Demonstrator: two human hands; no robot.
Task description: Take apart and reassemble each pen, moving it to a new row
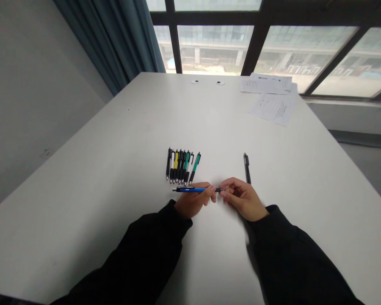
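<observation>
A blue ballpoint pen (192, 189) with a black grip lies level across my two hands, its clicker end pointing left. My left hand (195, 199) is closed around its middle. At the tip end, the thumb and fingers of my right hand (239, 195) pinch the pen. Just beyond my left hand, several pens (180, 165) rest side by side in a row, with black, white, yellow and green barrels. A green pen (195, 167) is at the row's right end. A single black pen (247, 167) lies apart, beyond my right hand.
The white table (114, 178) stretches out to a window with dark frames. Printed papers (273, 99) overlap at its far right corner. Two small round fittings (220, 83) sit near the far edge. A blue curtain (114, 38) hangs at the left.
</observation>
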